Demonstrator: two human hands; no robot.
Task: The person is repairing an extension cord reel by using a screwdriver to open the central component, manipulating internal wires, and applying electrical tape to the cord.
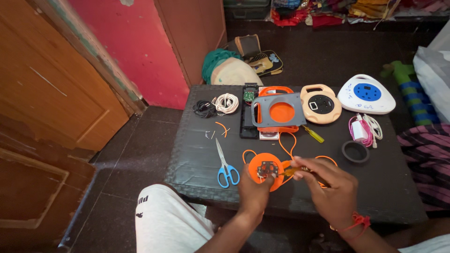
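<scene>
Head view: I look down on a dark tabletop with both hands at its near edge.
Left hand: fingers closed on the near rim of an orange disc, holding it just above the tabletop.
Orange disc: round, near the front centre of the tabletop; a small dark metal part sits on its face, and orange wire loops away from it.
Right hand: fingers pinched narrow around a screwdriver with a yellow grip, its tip at the metal part; red thread on the wrist.
Scissors: blue handles, lying flat just left of the disc, apart from it.
Second screwdriver: yellow handle, lying beyond the disc.
Grey plate: lies over an orange casing at the far centre.
Far row: coiled white cord, coiled black cord, a beige round socket case, a white socket case with a blue face.
Right side: black ring, white charger with pink cable.
Lower frame: my knee in white cloth.
</scene>
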